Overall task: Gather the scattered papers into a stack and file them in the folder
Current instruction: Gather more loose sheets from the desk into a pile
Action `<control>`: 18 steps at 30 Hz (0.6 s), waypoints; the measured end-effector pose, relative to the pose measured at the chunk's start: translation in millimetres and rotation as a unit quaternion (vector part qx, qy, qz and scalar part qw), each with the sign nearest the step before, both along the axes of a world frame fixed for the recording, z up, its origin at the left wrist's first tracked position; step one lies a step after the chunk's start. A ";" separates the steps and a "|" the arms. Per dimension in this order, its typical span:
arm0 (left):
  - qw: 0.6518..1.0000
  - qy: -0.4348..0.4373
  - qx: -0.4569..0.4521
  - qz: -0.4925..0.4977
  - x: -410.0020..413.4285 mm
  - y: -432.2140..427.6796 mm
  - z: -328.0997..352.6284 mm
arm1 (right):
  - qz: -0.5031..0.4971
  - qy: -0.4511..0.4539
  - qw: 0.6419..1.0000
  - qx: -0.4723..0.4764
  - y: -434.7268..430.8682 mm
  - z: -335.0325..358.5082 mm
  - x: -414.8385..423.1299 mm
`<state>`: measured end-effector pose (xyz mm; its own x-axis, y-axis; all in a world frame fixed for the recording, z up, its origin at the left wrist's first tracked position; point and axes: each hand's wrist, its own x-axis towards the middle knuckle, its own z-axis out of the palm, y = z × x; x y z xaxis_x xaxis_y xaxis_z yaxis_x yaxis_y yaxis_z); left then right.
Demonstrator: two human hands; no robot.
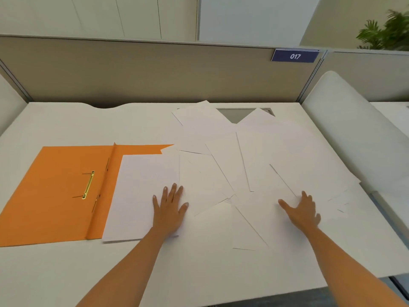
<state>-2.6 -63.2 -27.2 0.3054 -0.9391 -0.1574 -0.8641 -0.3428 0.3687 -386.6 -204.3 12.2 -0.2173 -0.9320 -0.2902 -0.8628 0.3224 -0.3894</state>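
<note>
Orange folder (59,191) lying open and flat on the left of the white tabletop (66,273), gold clip (88,184) on its left leaf. On the right leaf, a squared stack (137,196) of white sheets, near edge overhanging the folder toward the body. Loose papers (254,156) fanned and overlapping across the middle and right of the tabletop, corners at many angles, the far ones reaching a grey hatch (234,113) by the partition. Left hand (169,209) pressed flat, fingers (174,191) spread, on the right edge of the stack; gripping nothing. Right hand (304,209) palm down on the loose sheets, fingers splayed, likewise gripping nothing. Judged: single sheets light, limp, slick against each other and the tabletop; likely to slide under a flat palm, hard to pinch from above. Probably best swept inward with flat palms into a rough pile, then pinched at an edge lifted off the tabletop or drawn past its near rim. Creasing likely if grabbed mid-sheet. Once gathered, bundle stiffer; to be held at both short edges and tapped square.
</note>
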 end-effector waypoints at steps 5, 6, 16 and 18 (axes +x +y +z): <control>0.998 -0.055 -0.039 0.002 -2.2 12.7 -14.1 | 0.093 0.096 0.990 0.040 19.9 -21.3 -17.9; 0.997 -0.057 -0.042 0.005 -2.5 12.8 -14.1 | 0.107 0.100 0.989 0.030 27.6 -22.6 -13.3; 0.998 -0.048 -0.042 0.009 -5.5 12.7 -11.2 | 0.211 0.012 0.967 -0.140 84.3 -43.6 49.8; 0.998 -0.045 -0.042 0.010 -5.5 13.4 -10.0 | 0.239 -0.020 0.960 -0.143 77.2 -37.4 64.9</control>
<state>-8.1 -49.8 -37.2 0.3340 -0.9413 -0.0485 -0.8882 -0.3315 0.3182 -321.7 -127.1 -25.2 0.2604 -0.9655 -0.0060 -0.8680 -0.2314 -0.4393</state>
